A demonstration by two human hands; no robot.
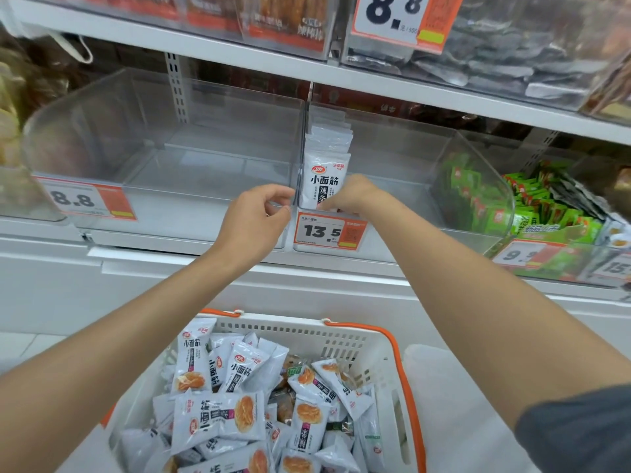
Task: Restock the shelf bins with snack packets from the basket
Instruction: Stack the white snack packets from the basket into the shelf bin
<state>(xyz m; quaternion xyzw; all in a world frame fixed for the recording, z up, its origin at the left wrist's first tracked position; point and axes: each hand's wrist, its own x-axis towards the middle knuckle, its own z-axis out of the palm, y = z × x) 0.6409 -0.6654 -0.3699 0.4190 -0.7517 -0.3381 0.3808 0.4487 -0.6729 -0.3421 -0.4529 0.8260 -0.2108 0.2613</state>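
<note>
The right hand [348, 197] grips upright white snack packets [324, 179] in a clear bin [409, 158]. At its nine o'clock, the left hand [254, 220] pinches the bin's edge.

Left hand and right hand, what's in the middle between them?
In the head view, the clear bin edge and the upright white snack packet stand between the left hand and the right hand.

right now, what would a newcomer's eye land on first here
Mid-frame, the right hand holds the front packet of an upright white row in the clear bin above the 13.5 price tag, the left hand beside it at the bin's corner. Below, the white basket with orange handles brims with matching snack packets.
</note>
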